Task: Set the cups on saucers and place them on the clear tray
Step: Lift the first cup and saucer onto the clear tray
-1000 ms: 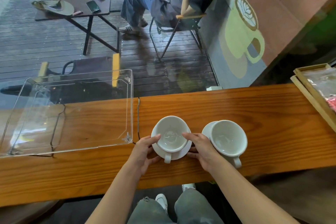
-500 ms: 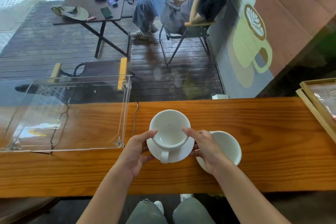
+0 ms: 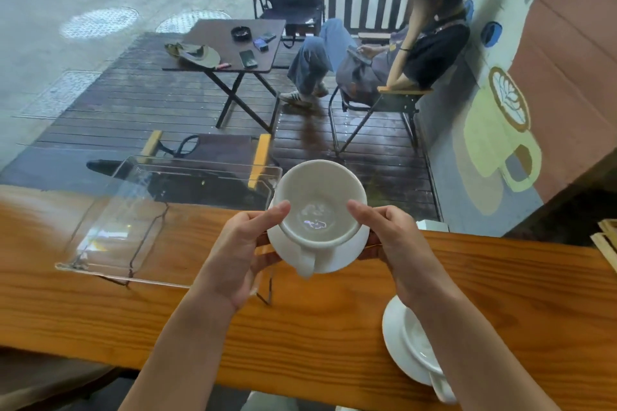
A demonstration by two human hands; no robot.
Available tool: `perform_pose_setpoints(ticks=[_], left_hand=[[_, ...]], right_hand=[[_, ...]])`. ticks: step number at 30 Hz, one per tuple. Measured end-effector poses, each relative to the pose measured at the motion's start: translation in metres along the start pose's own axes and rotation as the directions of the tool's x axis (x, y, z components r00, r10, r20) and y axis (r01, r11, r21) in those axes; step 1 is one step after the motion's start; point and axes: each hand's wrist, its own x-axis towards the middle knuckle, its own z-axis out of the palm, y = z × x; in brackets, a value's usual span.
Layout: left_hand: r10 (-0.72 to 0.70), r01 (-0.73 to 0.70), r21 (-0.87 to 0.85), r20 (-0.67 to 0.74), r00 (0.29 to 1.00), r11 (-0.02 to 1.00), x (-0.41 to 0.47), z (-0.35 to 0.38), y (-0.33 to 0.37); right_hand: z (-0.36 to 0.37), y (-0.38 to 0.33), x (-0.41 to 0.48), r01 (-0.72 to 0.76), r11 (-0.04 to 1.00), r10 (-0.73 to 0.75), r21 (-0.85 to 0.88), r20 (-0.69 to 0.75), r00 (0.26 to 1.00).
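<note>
Both hands, left hand (image 3: 233, 253) and right hand (image 3: 397, 243), now hold the cup (image 3: 319, 207) on its saucer (image 3: 344, 252), lifted off the surface (image 3: 334, 327), beside the clear tray (image 3: 133, 220)'s right edge; placement looks next.

Seated person (image 3: 417, 53), folding table (image 3: 233, 50), chairs outside.

White cup (image 3: 319, 207) on saucer (image 3: 337, 252), lifted beside clear tray (image 3: 110, 237).

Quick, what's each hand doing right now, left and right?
Left hand: closed on the left edge of the saucer carrying the cup.
Right hand: closed on the saucer's right edge, same cup and saucer.
</note>
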Motion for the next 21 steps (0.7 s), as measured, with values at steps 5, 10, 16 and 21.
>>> perform_pose_setpoints(ticks=[5,10,16,21], left_hand=[[0.056,-0.056,-0.019,-0.033,0.998,0.998,0.005,-0.047,0.024],[0.058,-0.062,-0.041,-0.080,0.995,0.997,0.009,-0.107,0.039],[0.059,-0.062,-0.015,-0.134,0.989,0.998,0.019,-0.174,0.048],[0.057,-0.047,0.065,-0.165,0.985,0.997,0.029,-0.217,0.048]], right_hand=[[0.049,-0.015,0.011,0.048,0.999,-0.048,-0.001,0.023,0.999],[0.110,-0.019,0.023,0.039,0.999,-0.038,-0.029,0.057,0.998],[0.178,-0.016,0.042,0.011,0.999,-0.007,-0.045,0.087,0.996],[0.220,-0.006,0.058,-0.039,0.997,0.046,-0.072,0.099,0.994]])
